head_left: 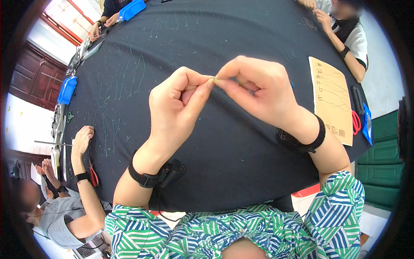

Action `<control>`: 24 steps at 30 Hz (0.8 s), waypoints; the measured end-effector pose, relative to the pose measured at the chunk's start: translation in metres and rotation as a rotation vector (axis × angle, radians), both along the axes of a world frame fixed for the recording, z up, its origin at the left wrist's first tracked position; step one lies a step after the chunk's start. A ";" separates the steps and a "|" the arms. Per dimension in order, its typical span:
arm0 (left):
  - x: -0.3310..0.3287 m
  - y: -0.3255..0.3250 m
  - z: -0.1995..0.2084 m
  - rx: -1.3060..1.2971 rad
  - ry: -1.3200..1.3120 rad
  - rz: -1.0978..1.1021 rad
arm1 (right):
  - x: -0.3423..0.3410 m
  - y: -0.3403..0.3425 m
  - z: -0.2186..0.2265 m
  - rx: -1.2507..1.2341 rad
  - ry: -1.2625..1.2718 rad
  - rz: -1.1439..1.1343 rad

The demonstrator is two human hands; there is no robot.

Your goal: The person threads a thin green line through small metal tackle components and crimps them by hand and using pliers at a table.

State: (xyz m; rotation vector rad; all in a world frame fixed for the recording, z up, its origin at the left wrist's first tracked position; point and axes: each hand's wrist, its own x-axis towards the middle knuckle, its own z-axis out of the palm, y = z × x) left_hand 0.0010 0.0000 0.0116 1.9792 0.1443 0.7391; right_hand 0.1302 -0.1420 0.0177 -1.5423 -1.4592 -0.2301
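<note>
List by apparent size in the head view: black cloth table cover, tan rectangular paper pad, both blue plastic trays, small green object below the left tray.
1. Black cloth table cover
2. Tan rectangular paper pad
3. Left blue plastic tray and top blue plastic tray: too alike to rank
4. Small green object

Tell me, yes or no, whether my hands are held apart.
No, the left hand and right hand meet at the fingertips over the black tablecloth.

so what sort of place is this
Probably a shared handicraft workroom: a large table under black cloth, thin green threads spread across it, and a co-worker in a grey short-sleeved top beside it.
</note>
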 end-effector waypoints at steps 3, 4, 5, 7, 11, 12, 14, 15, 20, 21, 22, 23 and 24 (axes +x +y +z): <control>0.000 0.001 0.001 -0.013 -0.014 -0.027 | 0.005 0.001 0.001 -0.046 0.116 0.002; 0.000 0.001 0.001 -0.014 -0.014 -0.028 | 0.009 0.000 0.001 -0.079 0.146 0.011; -0.001 0.001 0.001 0.001 -0.005 -0.025 | 0.011 0.001 0.000 -0.079 0.145 0.009; -0.001 0.001 0.000 0.016 0.006 -0.022 | 0.015 0.002 -0.003 -0.133 0.289 0.064; 0.001 0.002 -0.003 0.045 -0.037 0.011 | 0.016 0.008 -0.010 -0.205 0.623 0.189; 0.002 0.002 -0.003 0.061 -0.057 0.019 | 0.015 0.011 -0.017 -0.183 0.696 0.238; 0.003 0.002 -0.005 0.038 -0.050 0.036 | 0.012 0.011 -0.019 -0.190 0.819 0.312; 0.003 0.002 -0.005 0.014 -0.044 0.055 | 0.009 0.012 -0.021 -0.188 0.819 0.311; 0.005 0.004 -0.008 0.003 -0.065 0.076 | -0.003 0.007 -0.018 -0.206 0.592 0.223; 0.004 0.005 -0.009 0.007 -0.066 0.079 | -0.005 0.007 -0.016 -0.211 0.456 0.183; 0.005 0.004 -0.009 0.007 -0.067 0.078 | -0.006 0.006 -0.015 -0.165 0.302 0.138; 0.005 0.004 -0.009 0.022 -0.065 0.077 | -0.006 0.005 -0.012 -0.164 0.301 0.138; 0.004 0.004 -0.009 0.037 -0.064 0.076 | -0.006 0.005 -0.009 -0.083 0.149 0.106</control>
